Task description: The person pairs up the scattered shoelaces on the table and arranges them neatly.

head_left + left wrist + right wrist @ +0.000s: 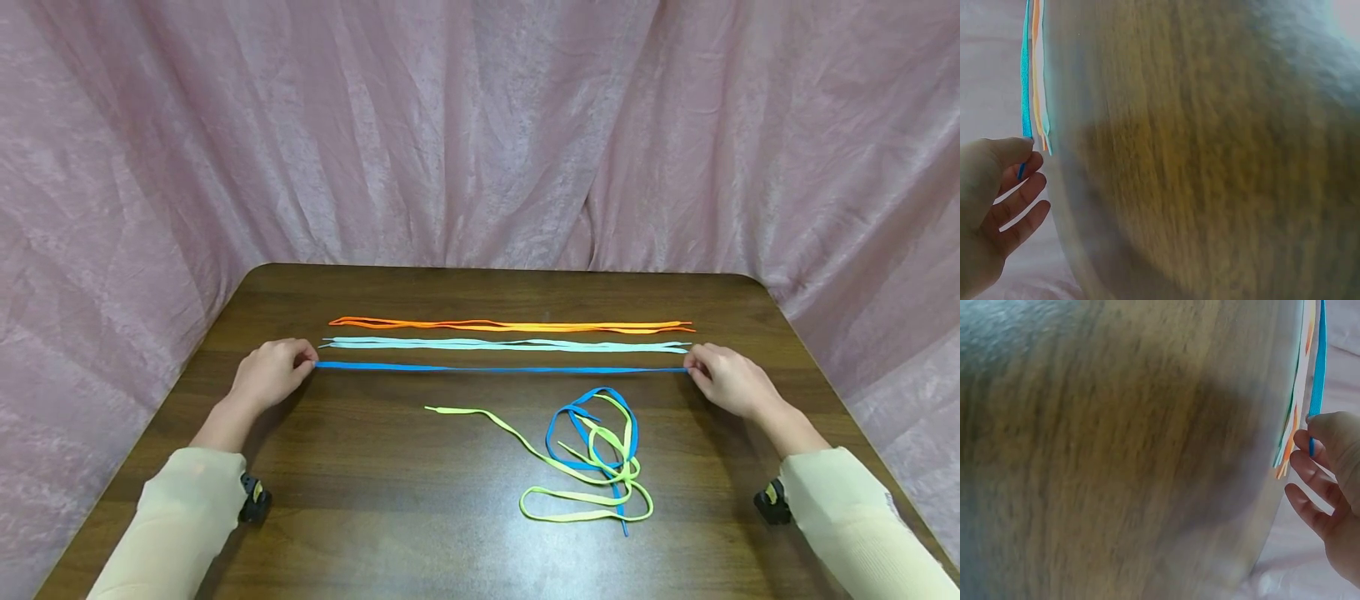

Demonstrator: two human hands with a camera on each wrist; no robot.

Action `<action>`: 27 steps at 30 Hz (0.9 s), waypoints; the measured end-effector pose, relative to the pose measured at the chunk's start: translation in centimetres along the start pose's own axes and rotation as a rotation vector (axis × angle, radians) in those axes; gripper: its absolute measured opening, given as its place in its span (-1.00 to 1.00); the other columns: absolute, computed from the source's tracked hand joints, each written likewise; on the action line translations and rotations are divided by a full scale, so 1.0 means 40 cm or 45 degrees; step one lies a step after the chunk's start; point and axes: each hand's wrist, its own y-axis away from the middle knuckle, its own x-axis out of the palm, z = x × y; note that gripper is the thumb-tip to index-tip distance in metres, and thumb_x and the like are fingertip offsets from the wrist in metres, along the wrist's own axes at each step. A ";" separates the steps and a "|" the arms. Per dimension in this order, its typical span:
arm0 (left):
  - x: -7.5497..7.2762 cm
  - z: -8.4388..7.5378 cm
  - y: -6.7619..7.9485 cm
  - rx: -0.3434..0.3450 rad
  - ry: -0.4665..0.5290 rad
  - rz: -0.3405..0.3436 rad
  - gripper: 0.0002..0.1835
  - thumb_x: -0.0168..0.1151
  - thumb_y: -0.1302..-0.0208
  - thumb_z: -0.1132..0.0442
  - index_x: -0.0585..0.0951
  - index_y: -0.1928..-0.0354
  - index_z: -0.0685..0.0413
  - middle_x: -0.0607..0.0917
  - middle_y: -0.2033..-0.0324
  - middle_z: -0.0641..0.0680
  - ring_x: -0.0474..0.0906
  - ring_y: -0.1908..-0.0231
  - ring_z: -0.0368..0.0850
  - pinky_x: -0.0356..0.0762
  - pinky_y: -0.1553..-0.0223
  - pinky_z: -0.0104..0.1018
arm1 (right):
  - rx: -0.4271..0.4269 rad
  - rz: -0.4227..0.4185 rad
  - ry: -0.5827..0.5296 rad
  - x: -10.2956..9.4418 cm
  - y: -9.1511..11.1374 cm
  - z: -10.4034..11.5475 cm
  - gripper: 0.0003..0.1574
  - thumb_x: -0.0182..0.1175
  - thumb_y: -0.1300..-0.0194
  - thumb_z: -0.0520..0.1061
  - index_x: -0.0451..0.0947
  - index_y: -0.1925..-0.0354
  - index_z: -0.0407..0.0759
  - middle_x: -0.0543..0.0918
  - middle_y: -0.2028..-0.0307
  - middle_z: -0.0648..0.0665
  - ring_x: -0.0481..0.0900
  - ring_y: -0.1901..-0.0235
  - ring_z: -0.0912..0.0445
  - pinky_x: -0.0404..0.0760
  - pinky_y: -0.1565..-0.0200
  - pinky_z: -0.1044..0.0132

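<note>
A blue shoelace [495,369] is stretched straight across the table between my two hands. My left hand [273,372] pinches its left end between thumb and forefinger, and the tip pokes out below them in the left wrist view. At the other end, my right hand [729,379] pinches the lace [1318,375] the same way. Just beyond it lie pale aqua shoelaces [450,343], laid out lengthwise. Orange shoelaces [570,327] run parallel behind those. Nearer to me, a yellow-green shoelace [573,517] lies loosely tangled with another blue shoelace [636,429].
The dark wooden table [360,492] has rounded far corners. A pink curtain [450,133] hangs behind it and down both sides. Black wrist cameras [255,498] sit at the cuffs of the pale sleeves [187,500].
</note>
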 end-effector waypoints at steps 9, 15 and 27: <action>0.017 0.002 -0.027 -0.052 0.019 0.049 -0.96 0.20 -0.18 0.23 0.60 0.36 0.01 0.62 0.43 0.04 0.47 0.49 -0.05 0.41 0.52 -0.10 | 0.040 0.065 0.009 0.012 -0.016 -0.011 -0.83 0.24 0.01 -0.35 0.48 0.46 -0.13 0.44 0.53 0.03 0.37 0.53 0.18 0.35 0.50 0.27; 0.024 0.004 -0.037 -0.087 0.036 0.083 -0.95 0.19 -0.19 0.22 0.59 0.35 0.01 0.61 0.44 0.03 0.47 0.48 -0.04 0.38 0.54 -0.13 | 0.059 0.052 -0.007 0.019 -0.025 -0.017 -0.82 0.21 0.01 -0.37 0.48 0.40 -0.16 0.44 0.53 0.02 0.37 0.53 0.18 0.34 0.51 0.27; 0.042 0.002 -0.051 -0.117 0.049 0.052 -0.97 0.21 -0.14 0.21 0.59 0.43 -0.04 0.58 0.49 -0.03 0.48 0.47 -0.05 0.35 0.54 -0.17 | 0.141 0.145 -0.015 0.026 -0.029 -0.027 -0.85 0.22 -0.03 -0.33 0.43 0.46 -0.16 0.42 0.53 -0.01 0.37 0.52 0.14 0.34 0.49 0.25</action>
